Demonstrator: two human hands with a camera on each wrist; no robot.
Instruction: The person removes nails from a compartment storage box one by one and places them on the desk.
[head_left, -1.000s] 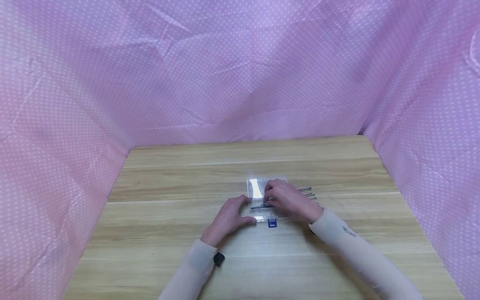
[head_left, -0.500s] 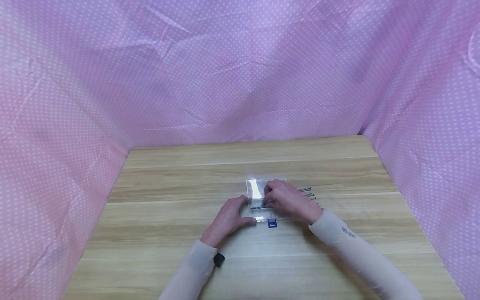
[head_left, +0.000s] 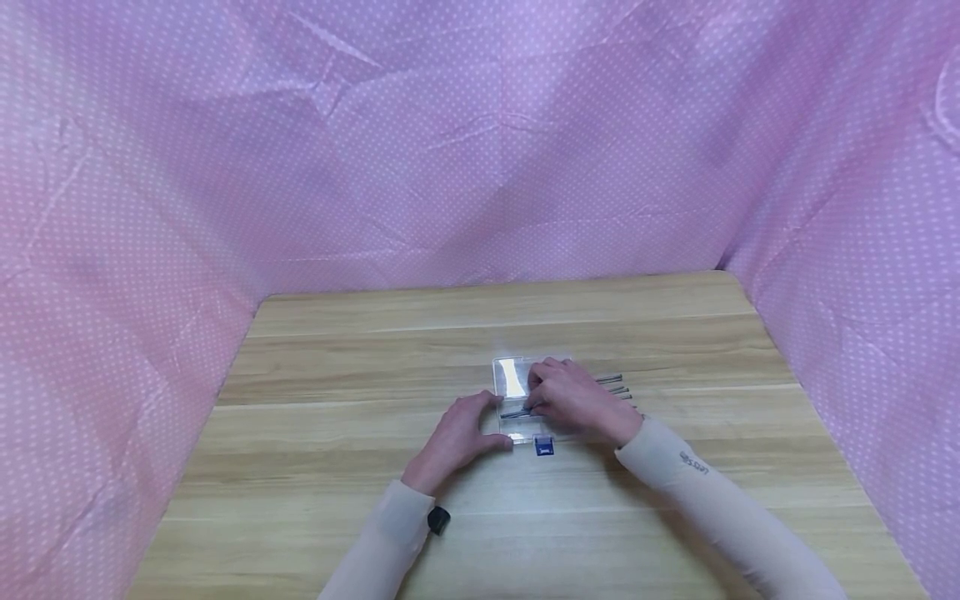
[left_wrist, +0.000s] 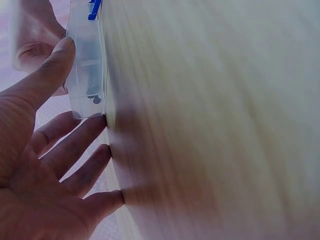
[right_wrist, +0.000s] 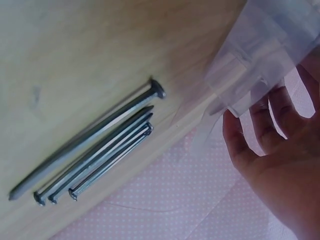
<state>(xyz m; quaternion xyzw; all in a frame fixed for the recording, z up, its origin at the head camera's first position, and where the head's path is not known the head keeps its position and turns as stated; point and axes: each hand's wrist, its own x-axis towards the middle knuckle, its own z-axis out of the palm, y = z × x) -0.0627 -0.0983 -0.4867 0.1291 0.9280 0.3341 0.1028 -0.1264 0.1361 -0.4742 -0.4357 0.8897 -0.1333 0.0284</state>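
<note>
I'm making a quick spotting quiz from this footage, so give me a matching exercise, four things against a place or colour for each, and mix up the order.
Things:
1. Clip
2. Left hand
3. Right hand
4. Loose nails

Places and colours:
A. Over the box
B. On the table, to the right of the box
C. Blue
D. At the left end of the box

Right pairs: 1-C, 2-D, 3-A, 4-B.
</note>
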